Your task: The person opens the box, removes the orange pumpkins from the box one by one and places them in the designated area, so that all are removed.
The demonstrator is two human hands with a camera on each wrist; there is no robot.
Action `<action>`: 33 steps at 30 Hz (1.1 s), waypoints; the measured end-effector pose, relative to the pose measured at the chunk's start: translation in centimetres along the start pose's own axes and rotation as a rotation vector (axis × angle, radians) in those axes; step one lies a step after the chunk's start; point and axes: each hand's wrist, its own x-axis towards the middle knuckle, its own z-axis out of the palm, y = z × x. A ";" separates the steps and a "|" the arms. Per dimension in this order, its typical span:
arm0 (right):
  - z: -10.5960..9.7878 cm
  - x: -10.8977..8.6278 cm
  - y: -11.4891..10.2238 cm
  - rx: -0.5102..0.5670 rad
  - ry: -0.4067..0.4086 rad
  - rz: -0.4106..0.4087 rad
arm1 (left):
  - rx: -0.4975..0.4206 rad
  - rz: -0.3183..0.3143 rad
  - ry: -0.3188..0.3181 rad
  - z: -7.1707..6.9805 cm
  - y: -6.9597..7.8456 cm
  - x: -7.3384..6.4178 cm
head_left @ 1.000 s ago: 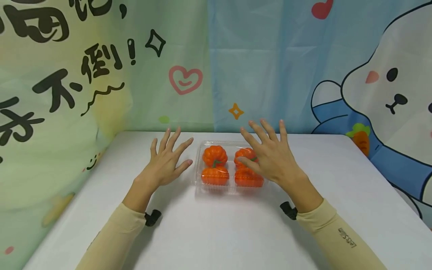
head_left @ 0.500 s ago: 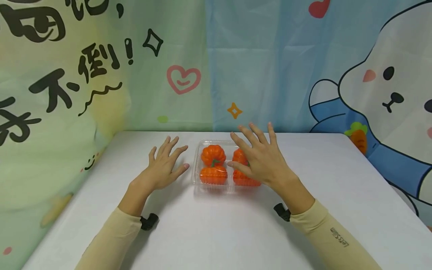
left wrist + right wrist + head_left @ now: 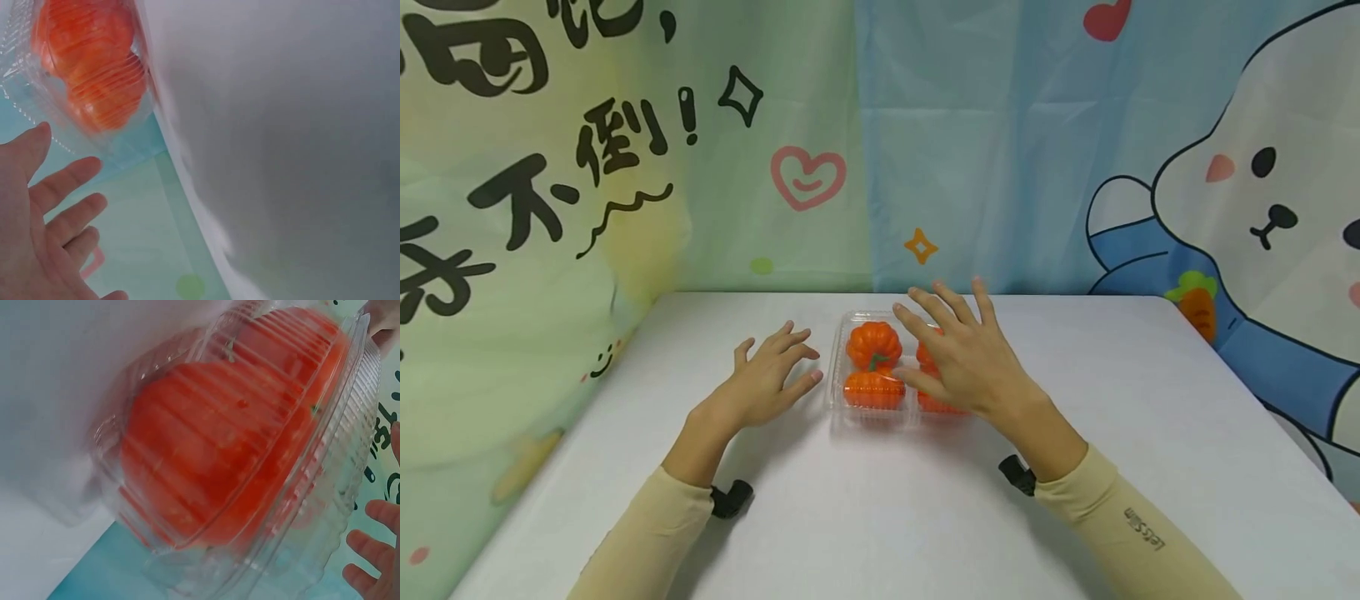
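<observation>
A clear plastic clamshell box [image 3: 838, 400] on the white table holds several small orange pumpkins [image 3: 874, 346] with green stems. Just left of the box hovers my left hand [image 3: 760, 385], fingers spread and slightly bent, holding nothing; the left wrist view shows its fingers apart from the ribbed plastic. My right hand [image 3: 970, 358] is spread over the right part of the box and hides much of the pumpkins there. In the right wrist view a pumpkin [image 3: 200, 450] shows through the ribbed plastic, with fingers [image 3: 372, 550] at the right edge. Whether the right hand touches the box, I cannot tell.
The white table [image 3: 880, 517] reaches back to a printed cloth backdrop [image 3: 1000, 167] with a cartoon bear. Each wrist carries a small black camera mount [image 3: 732, 498] beside a beige sleeve [image 3: 647, 533].
My right hand has moved left across the box, covering more of the pumpkins on that side. The left hand's fingers have lowered and bent a little. The box stays in place.
</observation>
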 end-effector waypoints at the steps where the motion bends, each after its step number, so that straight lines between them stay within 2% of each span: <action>1: 0.0 0.0 -0.1 0.003 0.001 -0.004 | -0.004 0.000 -0.003 0.0 0.0 0.0; 15: 0.5 0.7 -1.9 -0.004 0.030 -0.086 | -0.130 0.011 -0.065 0.0 -0.1 0.0; 25: 1.4 0.8 -2.9 0.054 0.059 -0.143 | -0.234 0.003 -0.120 0.0 0.0 -0.4; 33: 1.8 0.8 -3.9 0.059 0.069 -0.175 | -0.246 0.038 -0.130 0.4 -0.3 -0.5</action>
